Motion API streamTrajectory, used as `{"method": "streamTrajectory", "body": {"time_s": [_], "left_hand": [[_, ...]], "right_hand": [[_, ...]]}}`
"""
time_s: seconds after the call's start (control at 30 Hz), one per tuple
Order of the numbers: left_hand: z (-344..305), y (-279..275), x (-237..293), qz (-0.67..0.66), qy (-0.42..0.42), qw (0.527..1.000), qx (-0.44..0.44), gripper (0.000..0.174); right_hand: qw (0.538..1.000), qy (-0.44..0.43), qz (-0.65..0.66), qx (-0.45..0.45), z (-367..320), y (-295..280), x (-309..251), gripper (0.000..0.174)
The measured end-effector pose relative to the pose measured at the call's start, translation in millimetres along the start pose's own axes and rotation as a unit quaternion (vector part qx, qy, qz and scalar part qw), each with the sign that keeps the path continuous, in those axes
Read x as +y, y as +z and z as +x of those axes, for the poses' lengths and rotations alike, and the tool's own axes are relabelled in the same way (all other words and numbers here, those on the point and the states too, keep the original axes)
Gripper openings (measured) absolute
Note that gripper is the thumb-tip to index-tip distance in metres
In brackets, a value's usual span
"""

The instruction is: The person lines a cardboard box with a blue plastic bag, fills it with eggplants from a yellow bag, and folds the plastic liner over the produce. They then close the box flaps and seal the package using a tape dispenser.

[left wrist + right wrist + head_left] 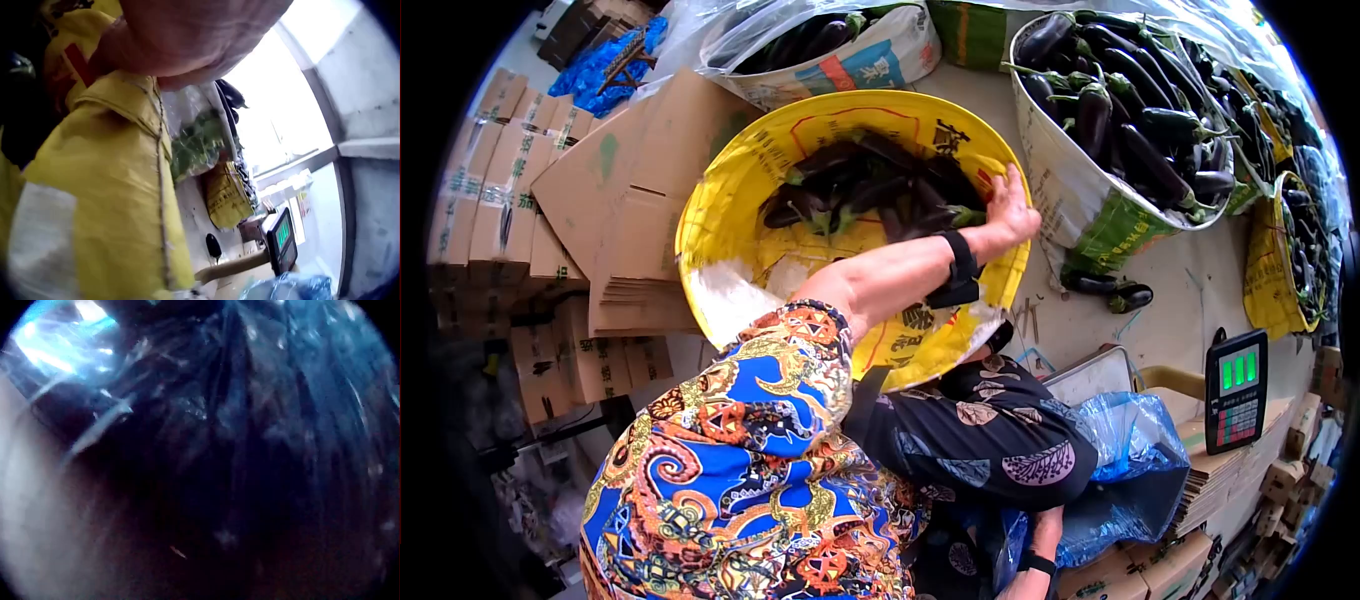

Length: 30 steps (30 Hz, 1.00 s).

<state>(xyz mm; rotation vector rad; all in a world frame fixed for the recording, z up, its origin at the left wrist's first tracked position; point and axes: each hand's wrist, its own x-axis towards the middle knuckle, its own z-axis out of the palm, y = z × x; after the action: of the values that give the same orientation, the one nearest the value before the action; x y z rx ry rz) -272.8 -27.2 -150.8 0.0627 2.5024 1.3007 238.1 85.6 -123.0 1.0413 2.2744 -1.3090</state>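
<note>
Closest in, at the bottom edge of the head view, the right hand [1015, 588] shows only as a banded wrist and a sliver of palm beside a crumpled blue plastic bag [1130, 470]. The right wrist view is filled with that same dark blue film and a blur of skin, so I cannot tell whether the fingers are spread or curled. The bag lies against stacked cardboard boxes [1200, 480], and a scale display [1236, 388] with green digits stands on them.

Further out, the left arm stretches from a bright patterned sleeve [750, 450] across a yellow sack [730, 170] whose mouth gapes wide. The left hand [1010, 208] grips the sack's far right rim – the left wrist view shows the palm pressed on the folded yellow cloth. A heap of dark eggplants [870, 190] lies in the bottom of the sack, apart from the hand.

Just beyond that rim, two loose eggplants [1110, 292] lie on the floor [1180, 270] at the foot of a white sack [1070, 180], which is piled high with more eggplants [1130, 110]. Flattened cartons [630, 200] lie to the left of the yellow sack, and another open sack [870, 60] stands behind it
</note>
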Motion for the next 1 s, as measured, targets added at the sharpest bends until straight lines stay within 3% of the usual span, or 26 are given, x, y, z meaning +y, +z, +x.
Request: {"method": "streamTrajectory", "body": {"time_s": [0.2, 0.37, 0.5, 0.57, 0.63, 0.77, 0.87, 1.0], "left_hand": [[-44.3, 20.6, 0.2, 0.043, 0.149, 0.984, -0.089, 0.093], [-85.1, 7.1, -0.7, 0.095, 0.3, 0.924, -0.216, 0.085], [-110.1, -72.8, -37.2, 0.194, 0.349, 0.84, -0.368, 0.083], [-128.0, -116.6, -63.2, 0.177, 0.353, 0.822, -0.411, 0.095], [-156.3, -155.7, -85.3, 0.169, 0.401, 0.79, -0.431, 0.093], [-199.4, -228.2, -139.5, 0.277, 0.349, 0.713, -0.542, 0.078], [-203.7, -265.1, -179.0, 0.32, 0.324, 0.684, -0.57, 0.066], [-196.7, -250.0, -175.5, 0.332, 0.428, 0.705, -0.458, 0.072]], "right_hand": [[1.0, 0.0, -0.009, -0.017, 13.3, -4.5, -1.9, 0.045], [1.0, 0.002, -0.015, -0.017, 15.7, -12.9, -7.6, 0.044], [1.0, 0.001, -0.017, -0.017, 14.6, -16.4, -10.2, 0.043], [1.0, 0.0, -0.018, -0.015, 12.6, -15.9, -10.4, 0.042], [1.0, -0.001, -0.019, -0.015, 10.7, -13.1, -9.8, 0.042], [1.0, -0.001, -0.018, -0.016, 8.6, -9.3, -9.2, 0.041], [1.0, 0.003, -0.019, -0.019, 10.7, -3.3, -7.4, 0.04], [1.0, 0.004, -0.019, -0.023, 13.6, 2.0, -8.2, 0.039]]}}
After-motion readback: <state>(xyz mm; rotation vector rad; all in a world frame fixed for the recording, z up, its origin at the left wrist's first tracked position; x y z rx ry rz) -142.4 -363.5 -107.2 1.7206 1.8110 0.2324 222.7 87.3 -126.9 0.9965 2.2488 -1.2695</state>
